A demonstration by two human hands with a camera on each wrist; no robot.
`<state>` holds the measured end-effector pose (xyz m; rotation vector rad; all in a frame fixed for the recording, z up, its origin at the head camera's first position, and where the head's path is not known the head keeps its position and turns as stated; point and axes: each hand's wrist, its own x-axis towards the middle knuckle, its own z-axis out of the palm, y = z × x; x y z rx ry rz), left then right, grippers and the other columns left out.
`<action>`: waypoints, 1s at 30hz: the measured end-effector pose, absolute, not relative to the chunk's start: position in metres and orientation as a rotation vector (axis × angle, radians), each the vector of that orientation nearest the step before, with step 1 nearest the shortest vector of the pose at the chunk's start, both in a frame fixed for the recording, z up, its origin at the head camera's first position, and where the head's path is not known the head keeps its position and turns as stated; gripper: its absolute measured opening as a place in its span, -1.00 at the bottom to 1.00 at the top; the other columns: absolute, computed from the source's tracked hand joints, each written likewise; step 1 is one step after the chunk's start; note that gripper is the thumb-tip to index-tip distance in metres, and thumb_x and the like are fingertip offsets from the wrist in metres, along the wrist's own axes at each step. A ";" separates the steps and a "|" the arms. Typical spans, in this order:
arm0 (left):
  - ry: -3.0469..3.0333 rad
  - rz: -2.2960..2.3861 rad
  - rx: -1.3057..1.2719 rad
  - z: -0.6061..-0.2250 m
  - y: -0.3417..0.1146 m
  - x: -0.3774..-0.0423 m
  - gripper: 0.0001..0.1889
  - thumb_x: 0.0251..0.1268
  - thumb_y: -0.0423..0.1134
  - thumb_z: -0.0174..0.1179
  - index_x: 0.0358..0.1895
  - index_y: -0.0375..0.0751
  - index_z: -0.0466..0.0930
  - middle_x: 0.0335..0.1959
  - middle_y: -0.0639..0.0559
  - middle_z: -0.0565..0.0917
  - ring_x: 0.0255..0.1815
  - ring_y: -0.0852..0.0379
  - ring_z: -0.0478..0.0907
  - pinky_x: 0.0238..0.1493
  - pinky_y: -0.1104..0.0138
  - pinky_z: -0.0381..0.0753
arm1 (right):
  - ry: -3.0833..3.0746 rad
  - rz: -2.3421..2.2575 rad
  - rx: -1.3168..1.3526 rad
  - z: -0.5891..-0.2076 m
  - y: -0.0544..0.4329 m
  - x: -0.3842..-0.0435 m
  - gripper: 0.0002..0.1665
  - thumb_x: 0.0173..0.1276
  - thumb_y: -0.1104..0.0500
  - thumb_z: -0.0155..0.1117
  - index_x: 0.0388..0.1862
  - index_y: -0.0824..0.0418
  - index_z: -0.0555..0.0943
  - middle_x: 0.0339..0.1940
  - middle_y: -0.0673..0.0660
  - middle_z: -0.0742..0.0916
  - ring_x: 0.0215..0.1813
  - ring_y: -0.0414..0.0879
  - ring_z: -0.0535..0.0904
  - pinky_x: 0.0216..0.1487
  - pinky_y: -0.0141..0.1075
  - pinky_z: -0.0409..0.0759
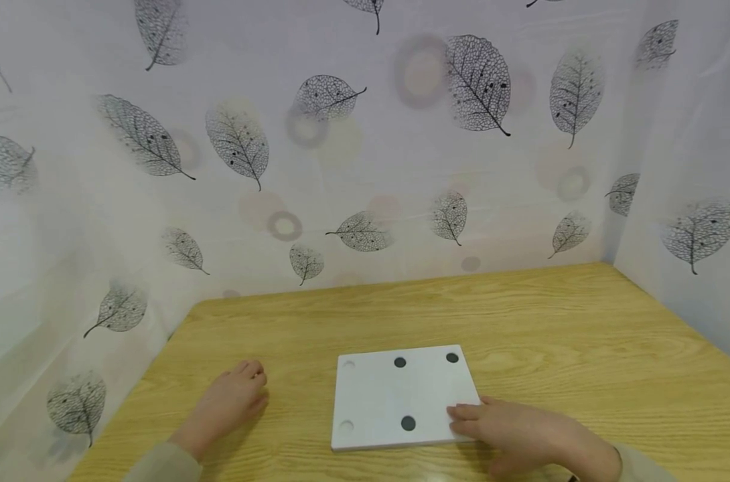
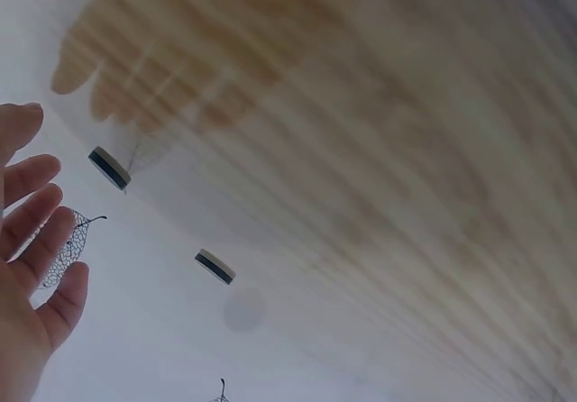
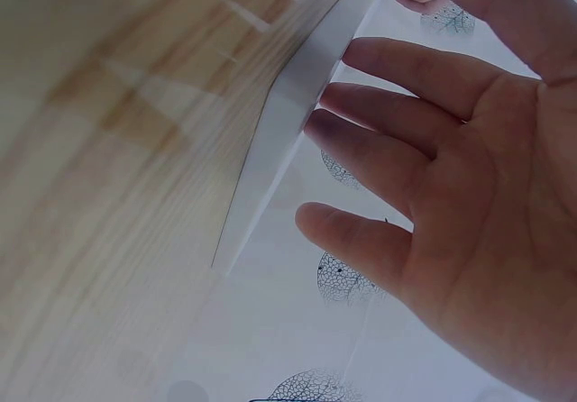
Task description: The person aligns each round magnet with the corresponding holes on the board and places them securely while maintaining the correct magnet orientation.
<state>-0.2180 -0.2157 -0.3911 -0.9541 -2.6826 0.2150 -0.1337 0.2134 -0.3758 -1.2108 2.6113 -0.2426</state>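
A flat white rectangular board [image 1: 374,402] lies on the table in front of me. Three dark round spots [image 1: 408,423] and two pale, shallow round recesses [image 1: 346,426] show on its top. My right hand [image 1: 522,428] rests its fingertips on the board's right edge, fingers fairly straight; its lower right corner is hidden beneath them. From the right wrist view, those fingertips lie along the board's thin white side [image 3: 270,150]. Left of the board, my left hand [image 1: 231,396] is low over the table, fingers loosely bent, holding nothing in the left wrist view.
The wood-grain table [image 1: 401,308] extends around the board. A pale curtain with leaf prints [image 1: 365,167] encloses its back and sides. In the left wrist view, two short dark bars with pale edges [image 2: 215,267] appear beyond my fingers. The glossy tabletop mirrors the hand.
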 end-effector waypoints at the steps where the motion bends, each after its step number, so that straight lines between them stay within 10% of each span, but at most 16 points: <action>1: -2.688 0.217 -0.946 -0.391 -0.216 -0.218 -0.78 -0.09 -0.18 0.31 -0.47 -0.21 0.50 -0.34 0.03 0.42 -0.31 0.06 0.38 -0.59 0.33 0.38 | 2.611 -0.244 -1.210 -0.376 0.213 -0.134 -0.30 -0.03 0.09 0.36 0.15 0.16 0.42 0.18 0.09 0.45 0.21 -0.12 0.31 0.11 -0.10 0.31; 30: -2.864 0.245 -0.803 -0.393 -0.237 -0.222 -0.80 0.02 -0.14 0.25 -0.43 -0.21 0.52 -0.28 0.00 0.43 -0.29 0.02 0.38 -0.56 0.24 0.43 | 2.617 -0.240 -1.207 -0.377 0.214 -0.134 -0.29 -0.04 0.09 0.35 0.15 0.17 0.42 0.19 0.10 0.44 0.21 -0.10 0.31 0.12 -0.09 0.30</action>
